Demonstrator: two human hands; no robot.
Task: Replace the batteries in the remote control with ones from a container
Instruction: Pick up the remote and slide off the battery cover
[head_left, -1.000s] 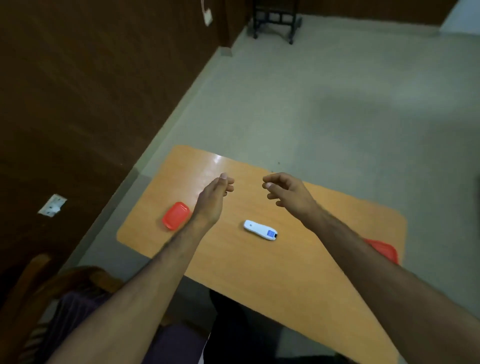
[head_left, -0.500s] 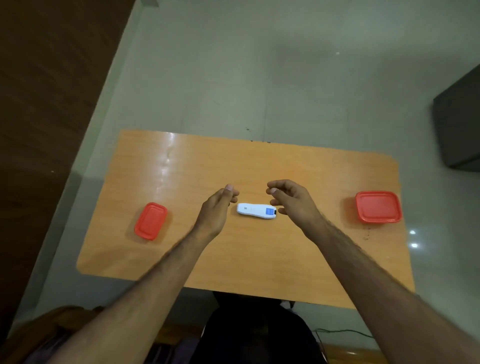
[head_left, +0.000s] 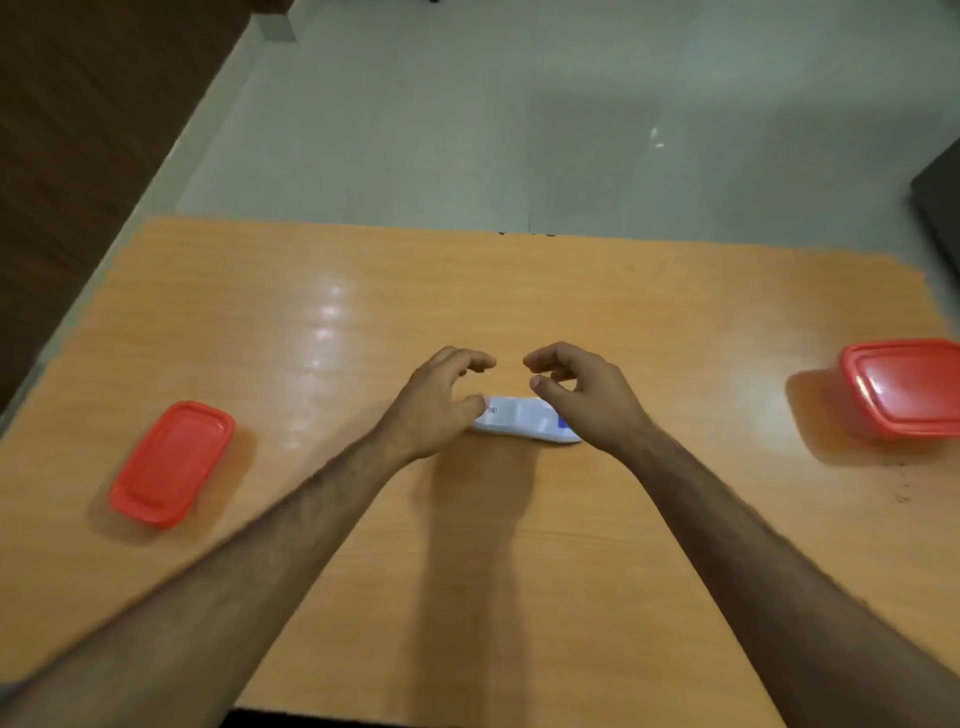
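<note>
My left hand (head_left: 441, 402) and right hand (head_left: 587, 397) hover with curled, spread fingers over the white remote control (head_left: 522, 418), which lies flat near the middle of the wooden table (head_left: 363, 312). My left thumb touches its left end. 1 red-lidded container (head_left: 171, 462) sits by the table's left edge, another red-lidded container (head_left: 906, 387) at the right edge, both closed.

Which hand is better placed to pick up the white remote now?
Left, probably. The left hand has its thumb at the end of the remote, perhaps touching it. The right hand hovers over the other end, open, and looks clear of it.
</note>
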